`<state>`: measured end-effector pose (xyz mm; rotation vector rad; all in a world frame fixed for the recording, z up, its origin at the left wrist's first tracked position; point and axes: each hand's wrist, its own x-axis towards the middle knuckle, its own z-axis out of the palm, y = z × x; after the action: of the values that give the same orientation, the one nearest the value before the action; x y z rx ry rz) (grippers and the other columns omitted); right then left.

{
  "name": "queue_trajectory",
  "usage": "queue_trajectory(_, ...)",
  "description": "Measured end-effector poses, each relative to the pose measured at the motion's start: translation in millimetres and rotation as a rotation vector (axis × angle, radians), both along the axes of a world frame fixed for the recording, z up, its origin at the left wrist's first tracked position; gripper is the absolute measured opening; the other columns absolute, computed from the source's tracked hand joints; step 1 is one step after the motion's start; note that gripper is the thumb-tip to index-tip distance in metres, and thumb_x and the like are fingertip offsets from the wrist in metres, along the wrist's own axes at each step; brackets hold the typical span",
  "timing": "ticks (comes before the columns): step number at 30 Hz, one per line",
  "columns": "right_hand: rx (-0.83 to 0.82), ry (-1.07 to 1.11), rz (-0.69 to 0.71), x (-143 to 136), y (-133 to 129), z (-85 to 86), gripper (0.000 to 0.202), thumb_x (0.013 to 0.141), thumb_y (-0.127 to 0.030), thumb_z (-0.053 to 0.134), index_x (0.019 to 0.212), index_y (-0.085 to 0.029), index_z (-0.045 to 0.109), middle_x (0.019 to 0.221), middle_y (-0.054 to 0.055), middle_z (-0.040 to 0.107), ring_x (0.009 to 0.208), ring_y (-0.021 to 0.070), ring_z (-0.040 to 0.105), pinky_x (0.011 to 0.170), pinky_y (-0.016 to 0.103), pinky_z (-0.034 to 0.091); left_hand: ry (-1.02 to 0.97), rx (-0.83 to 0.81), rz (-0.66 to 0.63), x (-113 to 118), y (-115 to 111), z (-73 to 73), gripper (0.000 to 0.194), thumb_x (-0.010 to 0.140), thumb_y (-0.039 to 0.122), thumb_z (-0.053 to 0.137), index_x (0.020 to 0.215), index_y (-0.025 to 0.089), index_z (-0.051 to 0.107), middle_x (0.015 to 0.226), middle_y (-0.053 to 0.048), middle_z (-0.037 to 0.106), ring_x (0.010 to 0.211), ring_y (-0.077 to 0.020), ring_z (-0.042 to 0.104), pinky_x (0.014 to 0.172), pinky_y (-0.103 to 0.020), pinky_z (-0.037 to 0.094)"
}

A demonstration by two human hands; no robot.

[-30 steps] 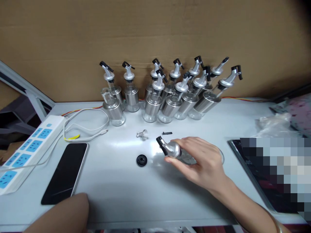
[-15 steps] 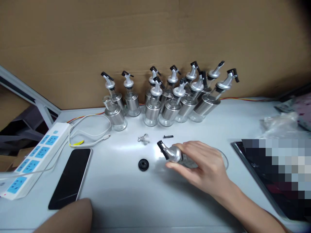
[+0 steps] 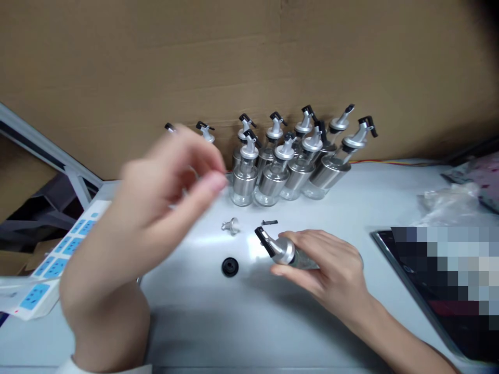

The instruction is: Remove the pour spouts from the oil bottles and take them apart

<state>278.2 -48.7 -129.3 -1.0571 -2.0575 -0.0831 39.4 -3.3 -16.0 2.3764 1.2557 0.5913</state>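
My right hand (image 3: 331,267) is wrapped round a glass oil bottle (image 3: 306,261), tilted so that its silver pourer spout (image 3: 284,250) with a black flip lid points left. Most of that bottle is hidden by the hand. My left hand (image 3: 167,192) is raised left of it, blurred by motion, its fingers curled. No object shows in it, but the inside of the fingers is hidden. On the table between the hands lie a loose silver spout (image 3: 233,226), a small black lever piece (image 3: 270,223) and a round black stopper (image 3: 230,267).
Several oil bottles (image 3: 244,184) with pourers stand along the cardboard wall (image 3: 249,62). At the left is a white power strip (image 3: 47,280). A dark, partly pixelated tablet-like slab (image 3: 413,291) and a clear plastic bag (image 3: 452,202) lie at the right.
My left hand has come up from the lower left edge, now covering the phone, the cable and the leftmost bottles. My right hand keeps its grip on the bottle, almost unmoved.
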Motion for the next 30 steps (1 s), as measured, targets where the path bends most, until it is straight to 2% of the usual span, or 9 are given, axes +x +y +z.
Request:
queue_trajectory(2, 0.004, -0.009, 0.002, 0, 0, -0.2, 0.038, 0.092, -0.051, 0.051, 0.09, -0.015, 0.062, 0.061, 0.003, 0.063, 0.053, 0.0158, 0.06, 0.055, 0.029, 0.046, 0.078, -0.002, -0.155, 7, 4, -8.0, 0.018, 0.095, 0.031, 0.052, 0.11, 0.023, 0.057, 0.096, 0.004, 0.062, 0.076, -0.0104, 0.058, 0.067, -0.022, 0.046)
queue_trajectory(4, 0.014, -0.019, 0.008, 1, 0, -0.9, 0.039, 0.093, -0.05, 0.051, 0.098, -0.014, 0.063, 0.061, 0.003, 0.063, 0.054, 0.0159, 0.059, 0.056, 0.029, 0.046, 0.169, -0.066, -0.338, 16, 9, -18.9, 0.033, 0.089, 0.02, 0.061, 0.12, 0.028, 0.053, 0.106, 0.004, 0.062, 0.089, -0.0116, 0.06, 0.074, -0.022, 0.046)
queue_trajectory(6, 0.024, -0.026, 0.017, 2, 0, -1.9, 0.041, 0.093, -0.048, 0.051, 0.109, -0.012, 0.062, 0.062, 0.003, 0.064, 0.055, 0.0157, 0.059, 0.057, 0.029, 0.047, 0.207, -0.135, -0.442, 26, 12, -28.3, 0.036, 0.085, 0.017, 0.066, 0.118, 0.027, 0.056, 0.109, 0.002, 0.063, 0.096, -0.0143, 0.061, 0.079, -0.023, 0.047)
queue_trajectory(9, 0.056, -0.05, 0.012, 3, 2, -3.2, 0.047, 0.094, -0.049, 0.049, 0.123, -0.013, 0.057, 0.064, 0.002, 0.064, 0.056, 0.0156, 0.06, 0.058, 0.029, 0.046, 0.217, -0.137, -0.447, 37, 13, -34.1, 0.012, 0.088, 0.014, 0.061, 0.098, 0.02, 0.066, 0.093, -0.001, 0.067, 0.085, -0.0145, 0.063, 0.075, -0.023, 0.047)
queue_trajectory(14, 0.143, -0.048, 0.007, 2, 4, -5.0, 0.057, 0.094, -0.049, 0.047, 0.138, -0.012, 0.045, 0.062, 0.001, 0.062, 0.055, 0.0163, 0.058, 0.059, 0.029, 0.046, 0.174, -0.02, -0.462, 39, 9, -26.1, 0.015, 0.092, 0.015, 0.054, 0.088, 0.018, 0.069, 0.081, -0.001, 0.068, 0.076, -0.0134, 0.064, 0.068, -0.022, 0.045)
queue_trajectory(17, 0.174, -0.052, -0.031, 5, 4, -5.8, 0.057, 0.094, -0.048, 0.049, 0.138, -0.013, 0.046, 0.06, 0.001, 0.061, 0.055, 0.0176, 0.058, 0.058, 0.03, 0.045, 0.186, 0.09, -0.364, 24, 8, -15.8, 0.016, 0.092, 0.02, 0.053, 0.087, 0.019, 0.069, 0.079, -0.001, 0.069, 0.07, -0.0134, 0.063, 0.063, -0.022, 0.042)
queue_trajectory(22, 0.197, 0.084, -0.099, 14, 5, 5.2, 0.037, 0.094, -0.046, 0.05, 0.12, -0.022, 0.06, 0.062, 0.002, 0.061, 0.059, 0.0188, 0.059, 0.059, 0.032, 0.046, 0.32, 0.152, 0.034, -14, 11, 3.6, 0.024, 0.091, 0.033, 0.05, 0.078, 0.02, 0.065, 0.061, 0.002, 0.062, 0.048, -0.0106, 0.048, 0.05, -0.023, 0.03)
queue_trajectory(26, 0.151, 0.347, -0.024, 6, 12, 28.0, 0.033, 0.094, -0.052, 0.046, 0.096, -0.024, 0.064, 0.066, 0.002, 0.062, 0.062, 0.0183, 0.061, 0.057, 0.033, 0.047, 0.412, 0.137, 0.225, -29, 8, 13.3, 0.032, 0.09, 0.041, 0.047, 0.072, 0.019, 0.06, 0.048, 0.006, 0.048, 0.041, -0.008, 0.036, 0.05, -0.022, 0.024)
queue_trajectory(30, 0.123, 0.653, 0.138, -27, 34, 49.9, 0.036, 0.094, -0.055, 0.045, 0.09, -0.023, 0.06, 0.069, -0.001, 0.06, 0.06, 0.0153, 0.061, 0.055, 0.031, 0.048, 0.421, 0.119, 0.287, -32, 3, 15.8, 0.033, 0.088, 0.044, 0.046, 0.071, 0.019, 0.059, 0.049, 0.006, 0.048, 0.044, -0.0083, 0.038, 0.052, -0.022, 0.025)
